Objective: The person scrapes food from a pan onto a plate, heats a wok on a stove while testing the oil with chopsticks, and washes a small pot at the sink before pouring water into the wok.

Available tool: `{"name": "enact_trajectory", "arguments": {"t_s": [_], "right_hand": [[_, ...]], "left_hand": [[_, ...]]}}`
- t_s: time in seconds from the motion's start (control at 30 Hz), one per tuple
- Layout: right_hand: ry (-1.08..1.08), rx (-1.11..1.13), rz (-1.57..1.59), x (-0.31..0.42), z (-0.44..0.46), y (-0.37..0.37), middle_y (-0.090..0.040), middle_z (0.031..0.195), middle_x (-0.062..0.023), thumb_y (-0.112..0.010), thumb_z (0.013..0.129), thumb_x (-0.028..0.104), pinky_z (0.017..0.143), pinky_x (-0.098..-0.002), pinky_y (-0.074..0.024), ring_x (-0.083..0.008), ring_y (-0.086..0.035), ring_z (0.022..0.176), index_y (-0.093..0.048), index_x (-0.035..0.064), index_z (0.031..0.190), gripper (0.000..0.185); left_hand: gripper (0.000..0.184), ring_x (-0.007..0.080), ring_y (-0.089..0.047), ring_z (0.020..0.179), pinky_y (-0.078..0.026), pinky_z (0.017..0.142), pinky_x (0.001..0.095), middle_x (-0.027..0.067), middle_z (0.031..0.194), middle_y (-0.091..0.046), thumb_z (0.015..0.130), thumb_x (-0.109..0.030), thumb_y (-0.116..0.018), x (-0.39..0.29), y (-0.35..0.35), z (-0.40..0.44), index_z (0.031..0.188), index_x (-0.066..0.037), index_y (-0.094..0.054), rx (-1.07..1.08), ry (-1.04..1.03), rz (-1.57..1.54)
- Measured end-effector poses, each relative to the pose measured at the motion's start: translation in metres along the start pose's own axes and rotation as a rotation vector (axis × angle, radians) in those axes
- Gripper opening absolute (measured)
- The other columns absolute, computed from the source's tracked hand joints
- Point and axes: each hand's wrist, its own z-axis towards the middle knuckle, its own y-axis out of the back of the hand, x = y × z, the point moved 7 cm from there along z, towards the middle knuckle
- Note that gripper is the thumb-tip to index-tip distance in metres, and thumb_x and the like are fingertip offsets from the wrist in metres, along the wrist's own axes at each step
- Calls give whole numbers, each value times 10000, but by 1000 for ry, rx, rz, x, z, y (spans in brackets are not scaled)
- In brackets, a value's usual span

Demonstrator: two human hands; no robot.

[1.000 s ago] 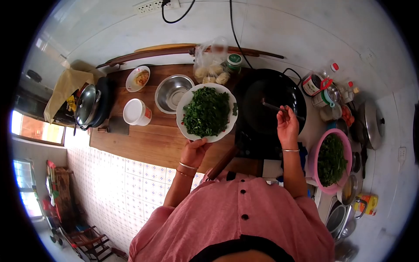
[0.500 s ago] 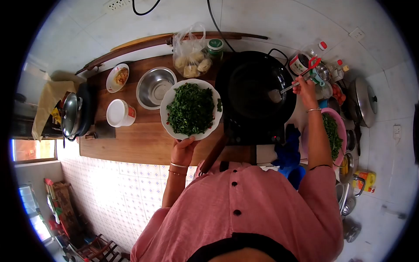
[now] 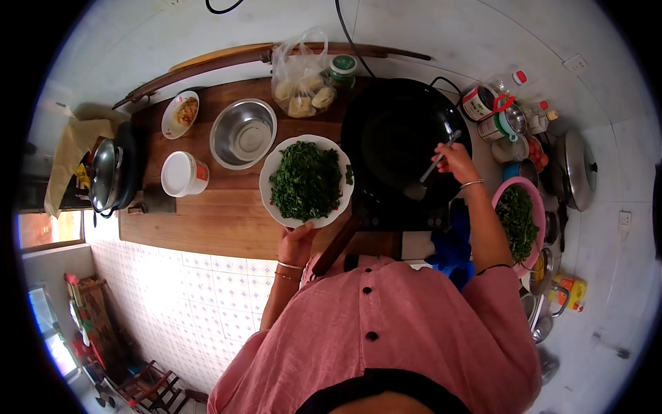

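Note:
My left hand (image 3: 297, 245) grips the near rim of a white plate (image 3: 269, 200) heaped with chopped dark greens (image 3: 306, 181), held over the counter's front part. The fingers under the plate are hidden. My right hand (image 3: 455, 163) is closed round the handle of a metal spatula (image 3: 434, 168), above the right side of a black wok (image 3: 386, 138). The spatula's flat end is low in the near part of the wok. A steel bowl (image 3: 243, 134) stands beyond the plate to the left.
A bag of pale lumps (image 3: 301, 86) and a green-lidded jar (image 3: 343, 70) are at the back. At left are a white tub (image 3: 184, 174), a small bowl (image 3: 181, 114) and a lidded pot (image 3: 105, 175). At right is a pink basin (image 3: 518, 224) of leaves, near bottles (image 3: 541, 117).
My right hand has shifted left and nearer to me over the wok, bringing the spatula's end towards the near side. The left hand still holds the plate.

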Motion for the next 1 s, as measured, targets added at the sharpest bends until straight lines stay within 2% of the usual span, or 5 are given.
{"name": "enact_trajectory", "arguments": {"t_s": [0.07, 0.23, 0.53, 0.73, 1.0], "right_hand": [[-5, 165, 231, 0, -5, -21, -635, 764, -102, -540, 887, 272, 482, -241, -506, -114, -569, 526, -556, 6, 903, 267], [203, 7, 172, 29, 27, 32, -640, 785, -101, -525, 898, 282, 506, -235, -510, -105, -570, 544, -558, 4, 900, 280], [194, -6, -317, 41, 38, 22, -621, 722, -73, -522, 894, 282, 409, -232, -469, -97, -531, 468, -538, 9, 898, 273], [93, 217, 7, 34, 20, -19, -626, 769, -84, -525, 901, 298, 470, -241, -485, -98, -547, 525, -539, 13, 918, 286], [278, -4, -14, 45, 46, 27, -628, 810, -91, -524, 902, 287, 517, -237, -500, -102, -563, 573, -545, 14, 920, 275]], "left_hand": [[580, 287, -509, 1103, -462, 921, 436, 113, 1210, -501, 745, 124, -511, 3, 0, 0, 1273, -80, -390, -2, -12, -12], [585, 291, -502, 1109, -451, 932, 447, 116, 1219, -493, 746, 110, -524, 3, 2, -2, 1281, -80, -382, 22, 3, 4], [551, 277, -527, 1069, -457, 909, 419, 114, 1166, -526, 738, 107, -540, 6, -6, -8, 1252, -40, -403, -1, -5, -16], [545, 283, -524, 1074, -452, 914, 427, 131, 1173, -524, 742, 105, -536, 12, 1, -9, 1252, -28, -398, -24, 26, -40], [560, 302, -503, 1100, -427, 941, 445, 146, 1198, -504, 747, 97, -529, 6, -13, -12, 1270, -28, -374, 31, 37, -10]]}}
